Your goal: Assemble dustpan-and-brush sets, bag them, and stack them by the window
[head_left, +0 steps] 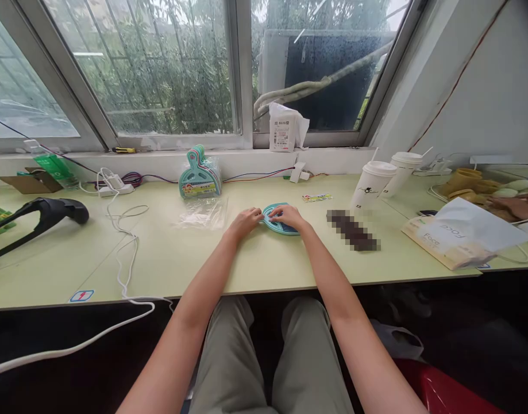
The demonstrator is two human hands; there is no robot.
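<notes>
A teal round plastic piece with slats (282,231) lies flat on the table in front of me. My left hand (246,223) is closed at its left end, fingers on the short handle. Over its upper face my right hand (288,216) has its fingers bent and drawn together; whatever is between them is too small to make out. To the left stands a bundle of similar teal pieces (198,172) in clear wrap with a yellow label. Clear plastic bags (201,214) lie in front of the bundle. A small printed label strip (318,198) lies to the right.
Two white lidded cups (371,187) with straws stand at right, near a tissue pack (451,238) and a pixelated dark patch (353,230). White cables (128,253) and a black curved frame (43,213) occupy the left. Another person's hand (520,206) shows at far right.
</notes>
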